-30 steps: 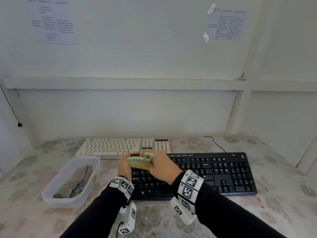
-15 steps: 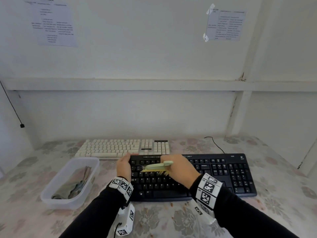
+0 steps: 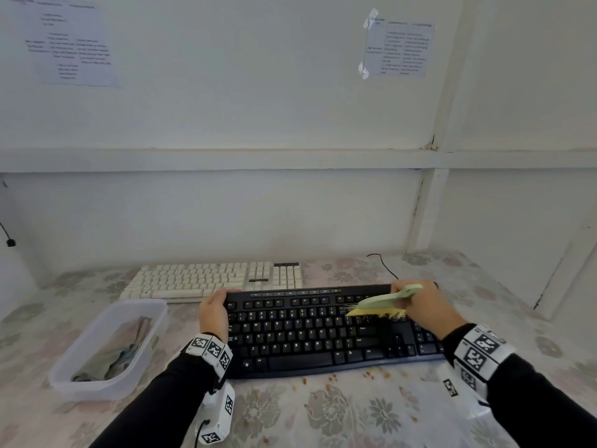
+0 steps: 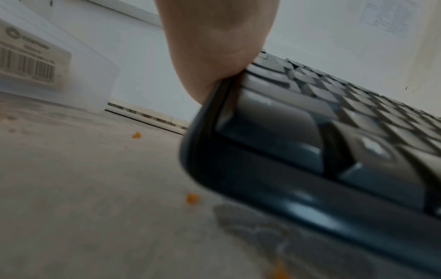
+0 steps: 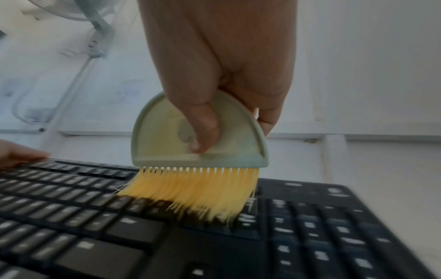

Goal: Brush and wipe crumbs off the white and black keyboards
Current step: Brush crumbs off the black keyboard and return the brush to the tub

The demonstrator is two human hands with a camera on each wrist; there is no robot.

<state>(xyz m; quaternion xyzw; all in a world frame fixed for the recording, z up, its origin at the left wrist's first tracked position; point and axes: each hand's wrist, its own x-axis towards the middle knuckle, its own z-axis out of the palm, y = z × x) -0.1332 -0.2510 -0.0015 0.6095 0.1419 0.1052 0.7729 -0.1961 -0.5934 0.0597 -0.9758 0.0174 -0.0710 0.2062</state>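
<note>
Black keyboard (image 3: 323,331) lies on the floral table (image 3: 323,412), just in front of the white keyboard (image 3: 210,279); its key legends read QWERTY. My left hand (image 3: 214,313) grips its left end. My right hand (image 3: 426,307) pinches the green brush (image 5: 198,136), yellow bristles (image 5: 195,192) touching keys right of centre. Orange crumbs (image 3: 332,378) dot the cloth before it.

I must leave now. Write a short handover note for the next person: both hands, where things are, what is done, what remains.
Left hand: grips the left end of the black keyboard, steadying it.
Right hand: holds the brush, bristles on the keys right of centre.
White keyboard: behind, untouched now.
Cloth lies in the plastic tub, at left.
Crumbs lie on the table before the black keyboard.
Left: finish brushing, wipe, white keyboard.
</note>
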